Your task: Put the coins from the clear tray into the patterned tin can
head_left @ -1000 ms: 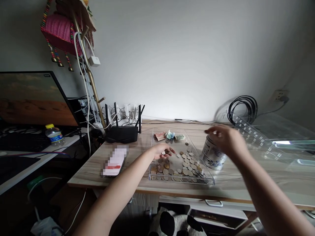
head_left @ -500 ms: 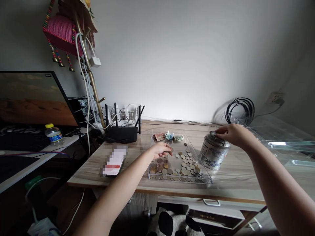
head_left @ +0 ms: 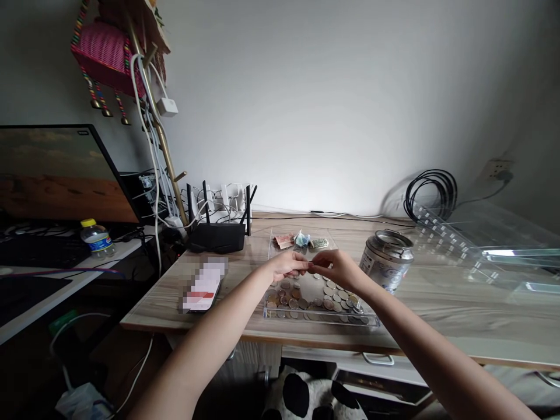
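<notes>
A coin is pinched between left hand and right hand over the tray; small, stiff, likely slippery, best gripped by its rim.

Left hand and right hand fingertip to fingertip above the tray – coins in it just below, banknotes at its far end behind them; tin right of the right hand, router behind-left, phone left of the left hand
</notes>
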`<state>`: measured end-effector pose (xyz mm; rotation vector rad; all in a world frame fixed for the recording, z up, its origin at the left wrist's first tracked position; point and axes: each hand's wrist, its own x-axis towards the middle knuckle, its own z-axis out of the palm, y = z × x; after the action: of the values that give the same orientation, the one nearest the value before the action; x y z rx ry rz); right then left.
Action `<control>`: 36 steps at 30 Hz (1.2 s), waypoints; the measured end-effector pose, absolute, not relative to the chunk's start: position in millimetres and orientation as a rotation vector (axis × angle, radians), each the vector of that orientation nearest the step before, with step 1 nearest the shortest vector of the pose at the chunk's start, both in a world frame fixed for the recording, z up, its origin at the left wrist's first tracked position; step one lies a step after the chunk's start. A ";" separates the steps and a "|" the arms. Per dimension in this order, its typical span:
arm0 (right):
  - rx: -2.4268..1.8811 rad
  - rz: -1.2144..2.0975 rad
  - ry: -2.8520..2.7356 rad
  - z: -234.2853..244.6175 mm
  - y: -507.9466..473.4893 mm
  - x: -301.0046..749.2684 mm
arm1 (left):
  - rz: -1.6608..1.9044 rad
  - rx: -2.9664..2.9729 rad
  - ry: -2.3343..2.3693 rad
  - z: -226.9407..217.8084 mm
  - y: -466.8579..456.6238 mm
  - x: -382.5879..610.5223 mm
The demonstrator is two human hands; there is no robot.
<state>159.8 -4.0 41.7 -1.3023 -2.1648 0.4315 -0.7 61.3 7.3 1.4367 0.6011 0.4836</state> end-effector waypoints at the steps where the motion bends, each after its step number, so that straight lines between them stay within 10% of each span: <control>1: -1.311 0.416 -2.146 41.9 -3.5 160.0 | 0.488 1.428 0.591 6.9 61.7 -0.3; 12: -1.840 -0.576 -1.611 117.9 -37.8 243.8 | 0.558 1.155 0.818 1.5 71.3 1.8; 19: -2.032 -0.126 -1.764 117.3 -13.5 305.1 | 0.594 1.154 0.794 -1.6 74.1 4.6; 36: -2.017 -0.226 -1.879 114.8 -7.8 291.0 | 0.508 1.311 0.736 -4.9 74.5 2.8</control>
<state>291.0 -7.8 114.8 -2.0167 -1.8791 -0.2258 2.8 74.5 -4.9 1.3112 0.7363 0.5083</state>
